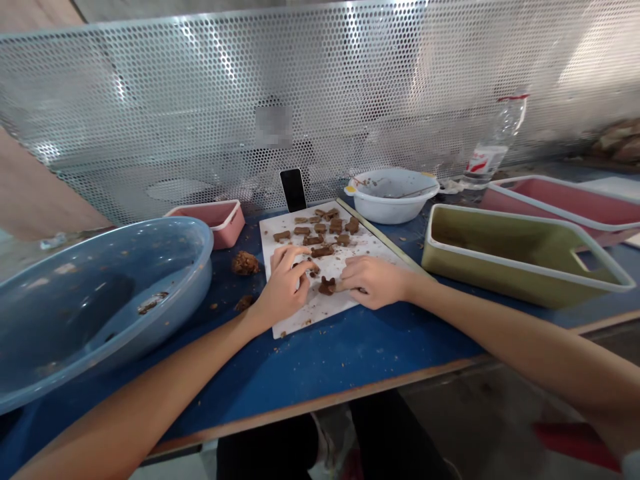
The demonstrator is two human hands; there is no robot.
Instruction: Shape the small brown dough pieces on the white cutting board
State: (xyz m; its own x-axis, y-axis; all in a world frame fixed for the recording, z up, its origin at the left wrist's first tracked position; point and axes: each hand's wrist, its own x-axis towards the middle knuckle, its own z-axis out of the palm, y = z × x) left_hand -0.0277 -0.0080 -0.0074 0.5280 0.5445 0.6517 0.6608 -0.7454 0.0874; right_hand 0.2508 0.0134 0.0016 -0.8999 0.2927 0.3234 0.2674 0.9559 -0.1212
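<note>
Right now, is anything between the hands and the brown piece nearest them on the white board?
Nothing visible. The brown piece lies on the white board between the left hand and the right hand, close against the right fingertips.

Left hand (285, 283) and right hand (373, 280) near each other, palms down, fingers (294, 252) curled, arms outstretched.

Both hands, left (285, 283) and right (373, 280), press on brown dough shapes (327, 285) on a white board (305, 317) on the blue table (325, 360); a blue basin (100, 300) sits left.
</note>
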